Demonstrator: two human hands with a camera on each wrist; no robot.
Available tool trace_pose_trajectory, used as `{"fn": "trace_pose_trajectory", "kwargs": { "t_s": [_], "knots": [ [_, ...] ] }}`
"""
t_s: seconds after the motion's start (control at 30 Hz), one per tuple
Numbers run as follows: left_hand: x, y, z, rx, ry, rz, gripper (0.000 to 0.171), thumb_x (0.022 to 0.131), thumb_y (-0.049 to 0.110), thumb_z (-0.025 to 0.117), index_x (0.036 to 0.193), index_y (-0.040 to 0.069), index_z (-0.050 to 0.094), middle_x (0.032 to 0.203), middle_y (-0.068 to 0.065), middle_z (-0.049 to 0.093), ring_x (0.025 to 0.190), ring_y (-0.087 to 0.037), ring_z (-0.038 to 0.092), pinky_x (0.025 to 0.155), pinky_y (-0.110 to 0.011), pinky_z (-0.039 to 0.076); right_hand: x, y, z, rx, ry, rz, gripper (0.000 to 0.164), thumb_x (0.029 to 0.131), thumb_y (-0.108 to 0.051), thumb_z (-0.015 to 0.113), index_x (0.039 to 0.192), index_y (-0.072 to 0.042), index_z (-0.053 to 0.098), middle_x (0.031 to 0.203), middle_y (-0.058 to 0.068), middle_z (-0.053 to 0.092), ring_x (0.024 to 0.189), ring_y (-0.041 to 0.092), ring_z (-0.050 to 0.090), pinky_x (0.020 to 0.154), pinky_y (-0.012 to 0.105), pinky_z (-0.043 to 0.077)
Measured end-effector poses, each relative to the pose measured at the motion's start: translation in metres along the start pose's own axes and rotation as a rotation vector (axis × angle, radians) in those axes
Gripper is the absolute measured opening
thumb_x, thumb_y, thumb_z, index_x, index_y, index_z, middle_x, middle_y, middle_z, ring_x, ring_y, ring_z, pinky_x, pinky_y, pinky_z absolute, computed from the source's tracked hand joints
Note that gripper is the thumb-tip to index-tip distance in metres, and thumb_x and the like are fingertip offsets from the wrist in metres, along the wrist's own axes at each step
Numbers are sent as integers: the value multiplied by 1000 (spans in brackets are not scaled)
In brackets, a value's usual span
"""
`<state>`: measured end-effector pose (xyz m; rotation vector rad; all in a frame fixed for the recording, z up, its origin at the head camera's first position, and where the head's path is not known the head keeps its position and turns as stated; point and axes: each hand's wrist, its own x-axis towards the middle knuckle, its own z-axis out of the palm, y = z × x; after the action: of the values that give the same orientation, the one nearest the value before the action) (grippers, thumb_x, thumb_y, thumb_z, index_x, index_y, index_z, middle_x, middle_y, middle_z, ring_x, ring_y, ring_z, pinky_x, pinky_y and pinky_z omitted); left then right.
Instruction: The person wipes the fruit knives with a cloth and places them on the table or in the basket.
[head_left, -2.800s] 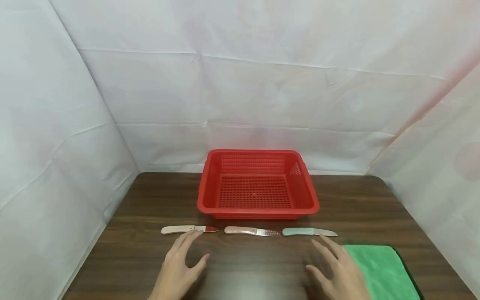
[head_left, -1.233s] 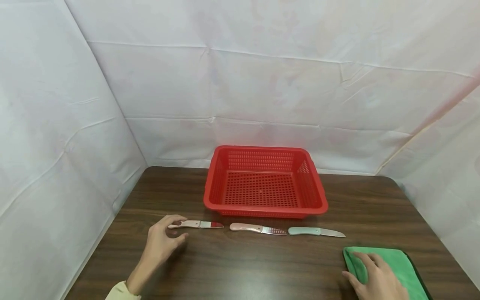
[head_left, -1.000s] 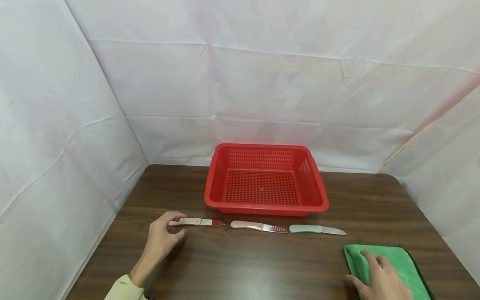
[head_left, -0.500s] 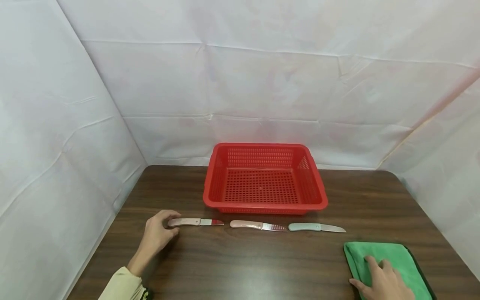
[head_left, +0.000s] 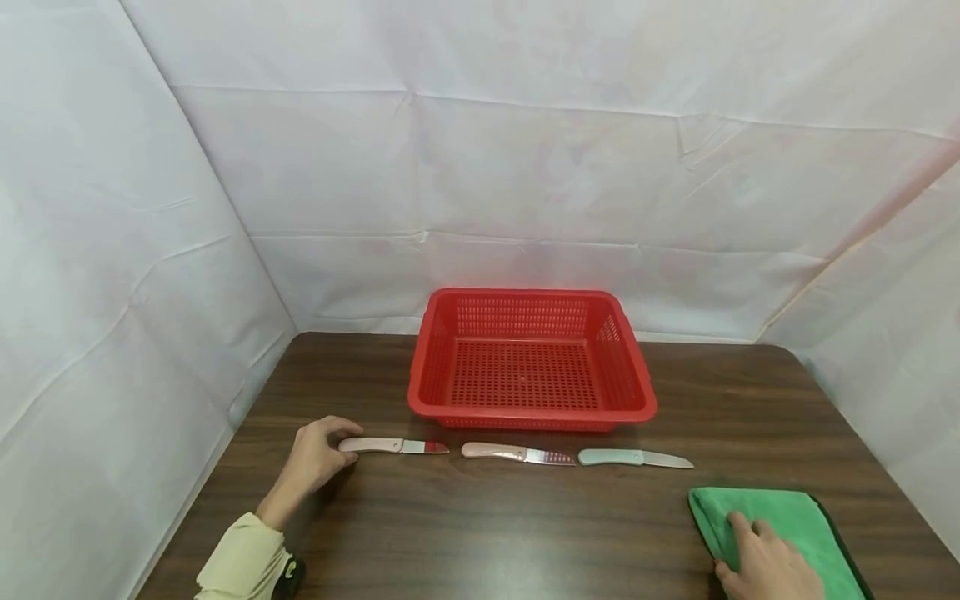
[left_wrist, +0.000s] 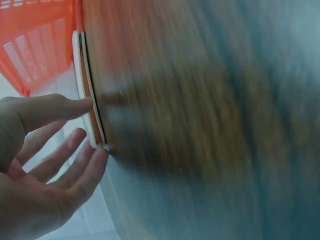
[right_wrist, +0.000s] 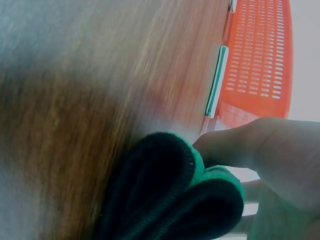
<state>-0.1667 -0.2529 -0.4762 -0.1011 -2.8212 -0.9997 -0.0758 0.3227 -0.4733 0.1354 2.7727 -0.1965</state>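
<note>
In the head view my left hand (head_left: pixel 311 458) is at the handle end of the leftmost folding knife (head_left: pixel 381 445), fingers beyond the pale pink handle and thumb on its near side. The left wrist view has the thumb tip against the handle (left_wrist: pixel 84 70); the knife lies on the table. At the lower right, my right hand (head_left: pixel 774 565) pinches the near-left edge of a folded green cloth (head_left: pixel 787 502). Its thumb is at the edge and its fingers are bent on top. The right wrist view shows the dark-edged folds of the cloth (right_wrist: pixel 155 175) bulging beside the thumb.
A red plastic basket (head_left: pixel 532 414) stands behind the knives. To the right of the first knife lie a pink-handled knife (head_left: pixel 495 451) and a mint-handled knife (head_left: pixel 611 457), blades pointing right. White sheets (head_left: pixel 525 167) wall in the brown wooden table (head_left: pixel 487 517).
Both hands have moved apart, the left to the knife handle, the right onto the cloth. Lately the left thumb and fingers have drawn closer around the handle, and the right thumb has tucked in at the cloth's edge.
</note>
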Motion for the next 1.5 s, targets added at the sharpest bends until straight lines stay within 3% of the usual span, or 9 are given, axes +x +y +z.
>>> {"fn": "trace_pose_trajectory", "kwargs": {
  "t_s": [0.17,0.4,0.63,0.87,1.07,1.17,1.3,1.5],
  "knots": [
    [8,-9,-2,9,-66,-2,31,57,5,80,85,14,69,81,0,64,80,-20,57,70,-36,45,0,-1,-1,-8,-2,-3,75,66,-44,71,116,5,44,91,18,53,60,25,51,48,42,42],
    [12,-17,-3,-15,-138,-20,24,57,12,81,77,19,69,72,4,62,69,-14,54,61,-27,43,-4,-3,-4,-7,5,-10,73,66,-42,71,115,6,45,89,18,53,60,25,52,48,42,42],
    [8,-18,-2,-32,-108,-21,24,58,12,80,77,22,68,80,5,64,76,-15,55,65,-28,43,-5,-3,-7,8,-10,-21,73,67,-41,70,114,7,45,88,18,54,62,26,52,48,40,42],
    [5,-16,-3,-123,-46,1,25,58,16,81,79,21,69,85,4,65,83,-16,58,68,-28,46,-5,-3,-10,7,6,-30,63,68,-33,71,113,4,46,87,14,55,63,25,52,47,40,42],
    [-1,-18,-5,-310,-55,-79,28,60,21,80,85,15,69,91,-2,66,87,-17,60,69,-24,49,-5,-2,-11,20,-4,-28,63,68,-32,71,114,3,46,86,12,55,63,24,52,47,40,41],
    [-3,-18,-8,-420,-47,-142,35,61,23,80,91,10,69,95,-7,65,89,-18,60,68,-21,49,-4,-1,-8,32,1,-27,64,68,-31,71,115,5,46,89,17,55,64,26,53,48,40,42],
    [-6,-16,-10,-520,-32,-173,42,61,23,79,95,3,67,97,-12,64,90,-19,60,70,-20,49,-3,2,-7,52,34,-30,65,67,-26,71,116,7,45,96,24,55,70,30,56,51,43,45],
    [-10,-9,-10,-618,-19,-202,46,59,18,81,96,-3,65,91,-15,66,83,-17,62,67,-23,51,-2,9,-9,142,4,1,62,71,-17,67,120,10,41,89,18,58,52,18,45,44,32,36]
  ]
}}
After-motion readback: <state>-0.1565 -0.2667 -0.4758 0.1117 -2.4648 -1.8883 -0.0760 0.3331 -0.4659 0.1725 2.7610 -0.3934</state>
